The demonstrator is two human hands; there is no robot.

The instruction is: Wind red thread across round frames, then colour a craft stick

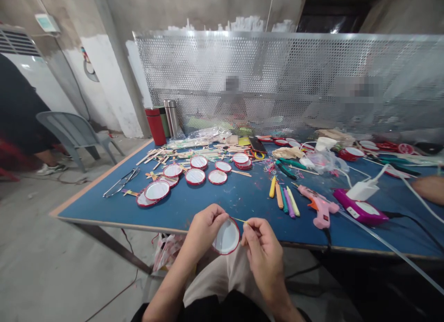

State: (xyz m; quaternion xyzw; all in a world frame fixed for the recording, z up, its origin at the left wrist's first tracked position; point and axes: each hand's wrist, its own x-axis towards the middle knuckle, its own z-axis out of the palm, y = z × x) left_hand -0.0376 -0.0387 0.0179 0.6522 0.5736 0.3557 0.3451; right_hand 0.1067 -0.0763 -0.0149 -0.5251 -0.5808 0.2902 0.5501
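My left hand (207, 226) is closed on the edge of a round red-rimmed disc (227, 238), held tilted above my lap at the table's front edge. Its inner face is pale and smooth. Between finger and thumb, my right hand (262, 248) pinches the end of a thin yellowish strand (238, 219). That strand stretches across to the disc's top edge by my left thumb; whether it is a thread or a thin stick I cannot tell. Similar discs lie on the blue table beyond my hands, among them a single disc (218, 177) and a stacked pair (157, 190).
A pink glue gun (321, 206) lies right of several coloured sticks (285, 199). Farther right sits a purple power strip (360, 207) with cables. Glasses (121, 182), wooden sticks (194, 153), pliers (286, 168) and a red tumbler (156, 126) are on the table. A perforated metal screen (208, 67) stands behind.
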